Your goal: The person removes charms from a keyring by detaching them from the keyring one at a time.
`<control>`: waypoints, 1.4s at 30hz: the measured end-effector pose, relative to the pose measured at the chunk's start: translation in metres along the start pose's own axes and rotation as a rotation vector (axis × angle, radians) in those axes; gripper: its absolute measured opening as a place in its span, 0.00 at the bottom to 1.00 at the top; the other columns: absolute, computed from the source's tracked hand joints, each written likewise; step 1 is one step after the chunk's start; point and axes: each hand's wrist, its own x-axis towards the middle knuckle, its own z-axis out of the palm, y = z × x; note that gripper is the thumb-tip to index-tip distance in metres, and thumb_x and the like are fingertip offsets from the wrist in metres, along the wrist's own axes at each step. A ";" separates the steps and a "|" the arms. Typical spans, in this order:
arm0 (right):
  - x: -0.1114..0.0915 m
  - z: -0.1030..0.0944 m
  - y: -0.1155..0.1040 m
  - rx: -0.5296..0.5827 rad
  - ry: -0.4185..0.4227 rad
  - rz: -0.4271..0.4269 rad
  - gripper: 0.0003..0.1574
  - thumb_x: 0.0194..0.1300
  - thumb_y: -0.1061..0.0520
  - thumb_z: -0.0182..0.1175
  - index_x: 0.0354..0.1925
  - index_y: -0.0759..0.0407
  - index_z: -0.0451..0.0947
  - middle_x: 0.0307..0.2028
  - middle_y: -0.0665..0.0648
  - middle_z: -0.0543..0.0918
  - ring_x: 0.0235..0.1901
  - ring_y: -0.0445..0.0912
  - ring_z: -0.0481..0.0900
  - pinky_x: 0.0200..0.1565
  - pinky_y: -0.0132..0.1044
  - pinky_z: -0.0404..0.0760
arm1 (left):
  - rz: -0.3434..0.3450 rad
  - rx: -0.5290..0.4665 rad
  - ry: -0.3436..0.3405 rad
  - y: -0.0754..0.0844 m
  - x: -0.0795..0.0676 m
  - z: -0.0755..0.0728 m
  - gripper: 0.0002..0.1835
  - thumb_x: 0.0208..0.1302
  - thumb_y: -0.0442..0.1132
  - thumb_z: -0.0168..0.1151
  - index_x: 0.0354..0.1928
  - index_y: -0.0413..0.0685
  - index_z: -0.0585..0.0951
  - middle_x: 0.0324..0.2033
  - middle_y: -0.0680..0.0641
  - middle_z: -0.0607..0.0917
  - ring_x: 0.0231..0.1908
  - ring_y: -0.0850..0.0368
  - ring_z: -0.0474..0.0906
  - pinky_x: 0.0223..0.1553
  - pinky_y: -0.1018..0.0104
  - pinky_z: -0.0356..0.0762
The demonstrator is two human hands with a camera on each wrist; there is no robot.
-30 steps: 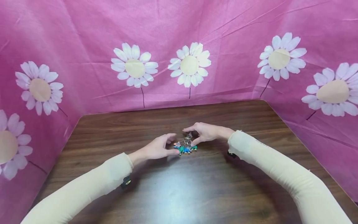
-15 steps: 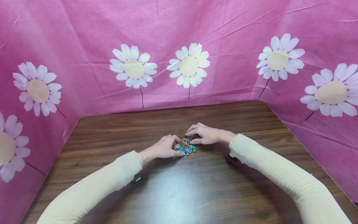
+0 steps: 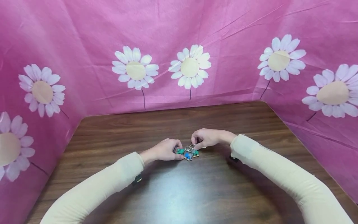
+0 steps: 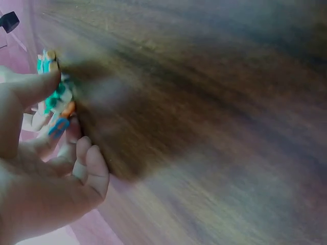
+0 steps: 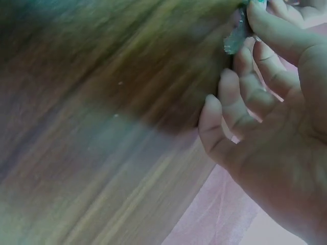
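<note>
A small cluster of figure keychains lies at the middle of the wooden table (image 3: 173, 193), their metal rings (image 3: 188, 148) bunched at the top. A blue figure (image 3: 188, 156) sits between two green ones. Reaching in from the left, my left hand (image 3: 164, 150) holds the left green figure (image 3: 180, 151) between thumb and fingers. Its wrist view shows a blue-and-orange piece (image 4: 59, 127) against those fingers. My right hand (image 3: 209, 137) pinches the cluster's right side by the rings, beside the other green figure (image 3: 196, 153). A clear, shiny piece (image 5: 236, 38) shows at its fingertips in the right wrist view.
A pink cloth (image 3: 165, 31) printed with white daisies hangs behind the table and along both sides. Each wrist carries a small black device under its cream sleeve (image 3: 103, 183). Light glares on the table's front part.
My left hand has moved right and closed in on the left figures. My right hand has curled its fingers down onto the ring side. The cluster has shifted slightly toward me.
</note>
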 end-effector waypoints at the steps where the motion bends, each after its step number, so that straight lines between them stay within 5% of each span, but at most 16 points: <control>1: -0.001 0.000 -0.001 0.016 -0.007 0.008 0.08 0.66 0.54 0.69 0.36 0.52 0.78 0.31 0.45 0.79 0.32 0.38 0.76 0.37 0.33 0.79 | 0.003 -0.003 -0.016 0.001 0.000 0.000 0.14 0.61 0.48 0.74 0.40 0.50 0.81 0.24 0.56 0.77 0.29 0.60 0.72 0.34 0.65 0.72; 10: -0.007 -0.006 -0.013 -0.016 0.022 0.055 0.06 0.65 0.58 0.70 0.41 0.57 0.86 0.27 0.44 0.85 0.24 0.33 0.78 0.32 0.29 0.80 | 0.021 0.008 -0.041 0.003 -0.001 -0.002 0.13 0.62 0.48 0.73 0.40 0.50 0.80 0.24 0.56 0.76 0.30 0.60 0.72 0.34 0.65 0.71; 17: -0.014 -0.019 -0.025 0.056 0.036 0.058 0.04 0.68 0.57 0.67 0.35 0.55 0.86 0.24 0.51 0.85 0.24 0.44 0.80 0.29 0.31 0.77 | 0.021 -0.008 -0.056 0.002 -0.002 -0.001 0.13 0.61 0.45 0.74 0.40 0.50 0.80 0.27 0.54 0.78 0.32 0.59 0.72 0.36 0.63 0.72; 24: -0.018 -0.020 -0.033 0.385 0.059 0.059 0.07 0.73 0.59 0.62 0.40 0.64 0.82 0.31 0.57 0.87 0.34 0.55 0.84 0.42 0.44 0.87 | 0.048 -0.120 -0.098 0.006 -0.004 -0.008 0.12 0.60 0.41 0.73 0.42 0.47 0.82 0.31 0.54 0.84 0.32 0.62 0.78 0.39 0.66 0.77; 30: -0.021 -0.023 -0.053 0.729 0.110 0.102 0.11 0.73 0.62 0.60 0.46 0.71 0.79 0.38 0.63 0.88 0.39 0.57 0.88 0.51 0.58 0.83 | 0.130 -0.407 -0.057 0.007 -0.004 -0.003 0.17 0.65 0.41 0.71 0.52 0.40 0.82 0.43 0.49 0.89 0.47 0.57 0.84 0.53 0.62 0.82; 37: -0.024 -0.027 -0.071 0.886 0.133 0.158 0.14 0.72 0.60 0.62 0.49 0.71 0.79 0.38 0.63 0.88 0.37 0.52 0.88 0.53 0.60 0.81 | 0.078 -0.534 0.172 0.017 -0.009 -0.003 0.25 0.64 0.43 0.72 0.60 0.39 0.80 0.48 0.48 0.88 0.50 0.58 0.84 0.55 0.64 0.81; 42: -0.031 -0.033 -0.078 0.910 0.120 0.141 0.14 0.72 0.60 0.62 0.49 0.70 0.79 0.37 0.63 0.88 0.35 0.50 0.88 0.51 0.55 0.85 | 0.158 -0.601 0.145 0.017 -0.018 -0.012 0.11 0.66 0.37 0.69 0.47 0.39 0.86 0.37 0.46 0.89 0.37 0.60 0.84 0.42 0.67 0.84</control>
